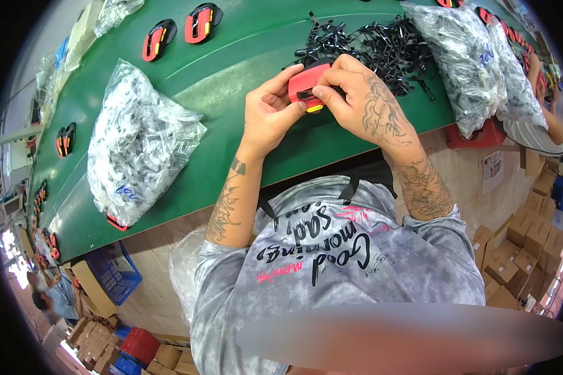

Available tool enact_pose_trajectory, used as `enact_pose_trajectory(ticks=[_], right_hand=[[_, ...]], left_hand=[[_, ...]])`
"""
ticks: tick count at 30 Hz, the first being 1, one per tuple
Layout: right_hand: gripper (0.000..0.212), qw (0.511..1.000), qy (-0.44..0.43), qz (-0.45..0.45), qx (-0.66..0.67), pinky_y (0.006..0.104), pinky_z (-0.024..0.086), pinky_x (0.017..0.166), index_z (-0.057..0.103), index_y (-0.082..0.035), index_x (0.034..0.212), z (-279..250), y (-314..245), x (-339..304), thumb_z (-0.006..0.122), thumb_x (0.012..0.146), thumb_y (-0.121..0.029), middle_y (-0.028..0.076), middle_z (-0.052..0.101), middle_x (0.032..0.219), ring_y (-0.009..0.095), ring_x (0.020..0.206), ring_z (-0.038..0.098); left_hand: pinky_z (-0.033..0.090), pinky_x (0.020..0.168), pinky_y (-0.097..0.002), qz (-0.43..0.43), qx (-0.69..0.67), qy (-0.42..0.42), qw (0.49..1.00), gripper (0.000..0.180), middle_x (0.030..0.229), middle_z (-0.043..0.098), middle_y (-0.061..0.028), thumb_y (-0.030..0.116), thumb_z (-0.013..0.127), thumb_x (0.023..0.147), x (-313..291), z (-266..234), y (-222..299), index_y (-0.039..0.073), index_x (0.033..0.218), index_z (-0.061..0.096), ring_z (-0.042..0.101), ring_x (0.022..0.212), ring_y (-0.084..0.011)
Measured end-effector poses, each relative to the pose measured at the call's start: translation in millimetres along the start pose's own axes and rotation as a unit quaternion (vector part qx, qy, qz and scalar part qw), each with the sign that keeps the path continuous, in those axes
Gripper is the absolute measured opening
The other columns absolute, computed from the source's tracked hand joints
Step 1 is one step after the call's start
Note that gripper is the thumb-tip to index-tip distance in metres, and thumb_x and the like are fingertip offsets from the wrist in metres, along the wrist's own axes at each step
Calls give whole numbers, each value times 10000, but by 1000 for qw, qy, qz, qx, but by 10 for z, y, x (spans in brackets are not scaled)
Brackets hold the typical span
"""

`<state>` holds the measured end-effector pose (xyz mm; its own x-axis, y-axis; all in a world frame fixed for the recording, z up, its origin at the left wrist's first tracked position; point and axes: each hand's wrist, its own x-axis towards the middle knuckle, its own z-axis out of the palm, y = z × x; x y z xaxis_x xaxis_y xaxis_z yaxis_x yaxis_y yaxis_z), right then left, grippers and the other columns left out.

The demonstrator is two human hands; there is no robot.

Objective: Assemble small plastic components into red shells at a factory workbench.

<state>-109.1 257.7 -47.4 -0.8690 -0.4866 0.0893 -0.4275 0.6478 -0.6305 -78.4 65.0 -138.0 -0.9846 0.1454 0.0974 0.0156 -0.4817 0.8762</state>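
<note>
Hands gripping red device — bags, parts inside

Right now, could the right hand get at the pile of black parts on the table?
Probably yes: the pile of black parts lies just beyond the right hand, with nothing visible between them. That hand grips the red gadget, so it might have to let go first.

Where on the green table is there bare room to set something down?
The green table is bare between the left plastic bag and the left hand, and below the red piece, toward the near edge. It is crowded beyond the right hand, where black parts heap near stuffed bags.
</note>
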Motion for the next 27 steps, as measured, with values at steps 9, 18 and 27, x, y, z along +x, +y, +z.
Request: enact_pose_trajectory(ticks=[9,18,27], right_hand=[[461,996,72,-47,11,429,552,835,629,-29,1216,116,-332,271,826,828,-179,181,563,1112,340,919,645],[683,966,87,44,240,340,469,1028,504,-8,1410,393,138,176,847,847,-184,121,556,1270,214,1169,575],[643,972,204,-73,95,332,496,972,530,-36,1393,593,-26,341,855,865,-209,121,563,1269,194,1117,594]], left_hand=[[619,878,-329,22,-6,83,996,565,1232,707,-160,13,776,869,-113,-168,195,-62,1396,586,715,1050,-215],[548,997,-325,57,-55,37,996,537,1261,697,-142,-76,693,863,-6,-104,-19,-90,1388,579,664,1123,-163],[644,819,-324,62,-83,63,993,453,1169,736,-157,-57,714,885,-9,-280,202,-54,1332,643,730,992,-192]])
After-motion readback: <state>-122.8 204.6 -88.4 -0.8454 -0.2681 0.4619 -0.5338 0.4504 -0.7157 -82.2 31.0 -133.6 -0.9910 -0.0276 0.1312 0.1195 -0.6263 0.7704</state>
